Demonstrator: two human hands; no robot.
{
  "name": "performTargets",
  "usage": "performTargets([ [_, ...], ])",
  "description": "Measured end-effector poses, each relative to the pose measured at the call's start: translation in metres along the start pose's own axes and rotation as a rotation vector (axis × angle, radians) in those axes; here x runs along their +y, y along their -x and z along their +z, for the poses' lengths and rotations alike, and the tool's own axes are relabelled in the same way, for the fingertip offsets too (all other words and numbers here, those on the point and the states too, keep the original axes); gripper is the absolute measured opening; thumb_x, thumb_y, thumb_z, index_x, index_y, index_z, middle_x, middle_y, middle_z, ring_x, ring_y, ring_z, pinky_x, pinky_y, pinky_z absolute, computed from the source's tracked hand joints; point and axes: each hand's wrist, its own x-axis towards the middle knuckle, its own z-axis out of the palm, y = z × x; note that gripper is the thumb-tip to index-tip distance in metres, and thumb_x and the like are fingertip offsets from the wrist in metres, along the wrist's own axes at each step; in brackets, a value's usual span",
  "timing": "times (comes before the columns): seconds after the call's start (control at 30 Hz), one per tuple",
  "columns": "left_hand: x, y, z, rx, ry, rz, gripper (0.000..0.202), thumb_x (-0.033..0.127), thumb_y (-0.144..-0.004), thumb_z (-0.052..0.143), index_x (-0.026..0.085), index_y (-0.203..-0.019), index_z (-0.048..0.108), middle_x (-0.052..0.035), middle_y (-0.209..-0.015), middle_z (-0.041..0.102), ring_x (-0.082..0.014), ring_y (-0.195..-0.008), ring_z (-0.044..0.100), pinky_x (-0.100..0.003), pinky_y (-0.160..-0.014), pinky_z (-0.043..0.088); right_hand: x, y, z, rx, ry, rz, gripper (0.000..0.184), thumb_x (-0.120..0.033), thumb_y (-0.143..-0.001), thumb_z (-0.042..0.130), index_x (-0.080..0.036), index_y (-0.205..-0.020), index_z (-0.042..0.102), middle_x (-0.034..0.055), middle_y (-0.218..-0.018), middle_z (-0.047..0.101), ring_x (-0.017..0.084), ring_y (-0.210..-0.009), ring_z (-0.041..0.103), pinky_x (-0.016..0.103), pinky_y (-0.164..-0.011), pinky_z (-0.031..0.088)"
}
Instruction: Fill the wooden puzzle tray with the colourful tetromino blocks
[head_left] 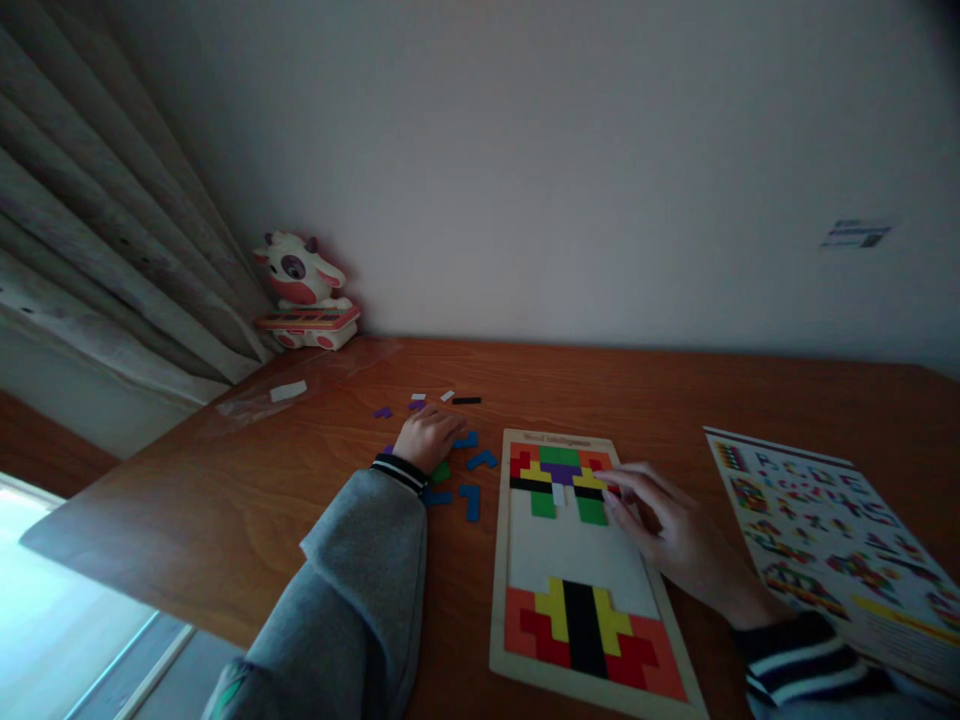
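A wooden puzzle board (501, 560) lies on the brown table, with coloured blocks fitted at its far and near ends and a bare middle. My left hand (427, 438) rests palm down, fingers curled, over loose blue, green and purple pieces (471, 498) left of the board. My right hand (664, 520) lies on the board's right side. Its fingertips touch the fitted pieces near the red and green blocks (591, 510), fingers loosely bent. I cannot see anything held in either hand.
A printed pattern sheet (825, 530) lies at the right. A toy cow (304, 290) sits in the far left corner by the curtain (90, 250). A clear plastic bag (289, 392) and small white, black and purple pieces (450, 400) lie beyond my left hand.
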Motion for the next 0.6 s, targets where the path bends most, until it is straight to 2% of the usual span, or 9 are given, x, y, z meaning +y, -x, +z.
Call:
performTargets([
  [0.07, 0.017, -0.002, 0.0, 0.044, 0.045, 0.007, 0.019, 0.022, -0.098, 0.055, 0.016, -0.1, 0.073, -0.0081, -0.093, 0.077, -0.0184, -0.085, 0.073, -0.03, -0.081, 0.059, -0.002, -0.001, 0.0, 0.007, 0.001, -0.003, 0.023, -0.031, -0.097, 0.054, -0.025, -0.119, 0.062, 0.0062, -0.109, 0.067, 0.018, -0.096, 0.069, 0.029, -0.085, 0.058],
  [0.13, 0.044, -0.003, 0.002, 0.076, 0.123, 0.019, 0.019, 0.024, -0.099, 0.055, 0.017, -0.105, 0.072, -0.0066, -0.095, 0.077, -0.015, -0.085, 0.073, -0.024, -0.079, 0.059, -0.004, -0.002, -0.001, 0.016, -0.002, -0.004, 0.023, -0.031, -0.097, 0.054, -0.025, -0.118, 0.063, 0.0059, -0.109, 0.068, 0.018, -0.096, 0.069, 0.029, -0.085, 0.058],
  [0.2, 0.078, -0.003, 0.004, 0.117, 0.378, 0.046, 0.017, 0.024, -0.098, 0.058, 0.017, -0.105, 0.072, -0.0059, -0.095, 0.077, -0.0139, -0.084, 0.073, -0.022, -0.079, 0.059, -0.007, -0.003, -0.001, 0.023, -0.018, -0.015, 0.023, -0.03, -0.097, 0.055, -0.026, -0.118, 0.063, 0.0052, -0.106, 0.069, 0.017, -0.091, 0.07, 0.028, -0.082, 0.059],
  [0.3, 0.126, -0.003, 0.007, 0.042, 0.644, 0.098, 0.017, 0.025, -0.098, 0.06, 0.017, -0.104, 0.073, -0.0064, -0.095, 0.077, -0.0139, -0.085, 0.074, -0.021, -0.079, 0.059, -0.013, -0.004, 0.001, 0.032, -0.05, -0.063, 0.025, -0.033, -0.095, 0.061, -0.026, -0.118, 0.062, 0.0045, -0.104, 0.071, 0.016, -0.086, 0.071, 0.026, -0.077, 0.06],
  [0.37, 0.148, -0.002, 0.008, -0.004, 0.765, 0.122, 0.018, 0.027, -0.098, 0.059, 0.017, -0.102, 0.074, -0.0071, -0.096, 0.078, -0.0152, -0.088, 0.074, -0.023, -0.083, 0.059, -0.017, -0.004, 0.004, 0.043, -0.066, -0.106, 0.028, -0.035, -0.093, 0.064, -0.025, -0.118, 0.061, 0.0052, -0.105, 0.072, 0.017, -0.09, 0.072, 0.027, -0.08, 0.061],
  [0.47, 0.163, -0.001, 0.005, -0.039, 0.883, 0.061, 0.02, 0.03, -0.097, 0.061, 0.016, -0.1, 0.075, -0.0081, -0.096, 0.078, -0.0161, -0.089, 0.074, -0.024, -0.084, 0.058, -0.022, -0.004, 0.006, 0.073, -0.079, -0.157, 0.024, -0.036, -0.095, 0.062, -0.024, -0.116, 0.062, 0.0055, -0.104, 0.074, 0.017, -0.092, 0.073, 0.027, -0.081, 0.061],
  [0.6, 0.16, -0.003, 0.0, -0.095, 0.911, -0.055, 0.02, 0.03, -0.096, 0.062, 0.015, -0.102, 0.075, -0.0081, -0.095, 0.078, -0.0151, -0.083, 0.074, -0.022, -0.078, 0.059, -0.025, -0.005, 0.003, 0.122, -0.063, -0.176, 0.012, -0.027, -0.096, 0.059, -0.024, -0.106, 0.064, 0.0031, -0.094, 0.076, 0.015, -0.083, 0.074, 0.024, -0.074, 0.061],
])
